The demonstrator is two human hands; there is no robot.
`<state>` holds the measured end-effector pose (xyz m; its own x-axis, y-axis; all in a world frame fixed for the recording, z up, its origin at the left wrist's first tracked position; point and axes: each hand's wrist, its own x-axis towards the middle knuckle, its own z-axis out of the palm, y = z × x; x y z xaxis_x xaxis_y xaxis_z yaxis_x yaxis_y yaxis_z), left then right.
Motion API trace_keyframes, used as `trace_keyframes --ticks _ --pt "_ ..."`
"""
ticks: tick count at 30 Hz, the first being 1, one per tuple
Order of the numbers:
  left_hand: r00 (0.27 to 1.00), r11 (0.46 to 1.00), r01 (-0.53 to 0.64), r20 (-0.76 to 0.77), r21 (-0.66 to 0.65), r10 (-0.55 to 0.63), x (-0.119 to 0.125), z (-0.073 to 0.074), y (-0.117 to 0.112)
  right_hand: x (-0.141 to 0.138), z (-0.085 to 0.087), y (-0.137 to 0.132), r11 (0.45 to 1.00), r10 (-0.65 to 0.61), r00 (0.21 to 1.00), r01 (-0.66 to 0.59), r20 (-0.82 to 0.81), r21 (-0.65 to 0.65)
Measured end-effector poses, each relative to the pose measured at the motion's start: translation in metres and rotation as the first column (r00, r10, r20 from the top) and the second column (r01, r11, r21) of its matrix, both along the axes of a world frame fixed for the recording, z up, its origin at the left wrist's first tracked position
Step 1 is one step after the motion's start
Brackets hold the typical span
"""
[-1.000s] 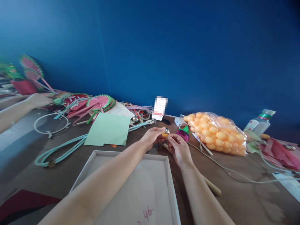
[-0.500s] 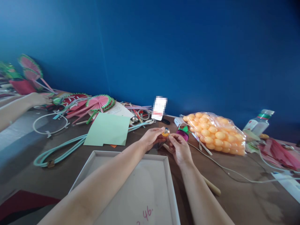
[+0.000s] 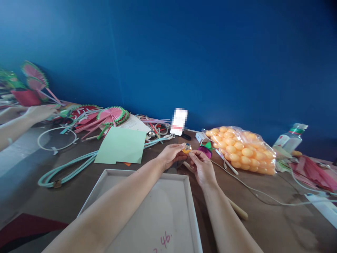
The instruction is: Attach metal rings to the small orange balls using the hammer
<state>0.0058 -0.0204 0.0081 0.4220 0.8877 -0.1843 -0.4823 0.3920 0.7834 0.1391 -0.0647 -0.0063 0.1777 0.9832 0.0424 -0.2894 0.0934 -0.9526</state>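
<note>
My left hand (image 3: 170, 154) pinches a small orange ball (image 3: 186, 150) that has a shiny silver piece on top. My right hand (image 3: 200, 165) is closed right beside it, fingertips pressed against the ball's right side. Both hands hover over the brown table just beyond the far edge of a white tray (image 3: 189, 196). A magenta and green paper piece (image 3: 205, 149) lies just behind my right hand.
A clear bag of orange balls (image 3: 243, 149) lies to the right, with a plastic bottle (image 3: 289, 140) beyond it. A green paper sheet (image 3: 121, 146), teal cords (image 3: 65, 167), a white ring (image 3: 54, 138) and pink paper fans (image 3: 112, 115) lie to the left. Another person's hand (image 3: 39, 111) reaches in at far left.
My hands stay almost still on the orange ball. The other person's hand at far left has shifted slightly.
</note>
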Motion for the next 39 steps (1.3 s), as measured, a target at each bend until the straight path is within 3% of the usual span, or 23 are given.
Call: trace_keyframes --ticks 39 --pt "1.0 1.0 0.004 -0.013 0.01 -0.004 -0.0004 0.0026 -0.0022 0.0017 -0.0021 0.0005 1.0 -0.017 0.998 0.018 0.068 -0.013"
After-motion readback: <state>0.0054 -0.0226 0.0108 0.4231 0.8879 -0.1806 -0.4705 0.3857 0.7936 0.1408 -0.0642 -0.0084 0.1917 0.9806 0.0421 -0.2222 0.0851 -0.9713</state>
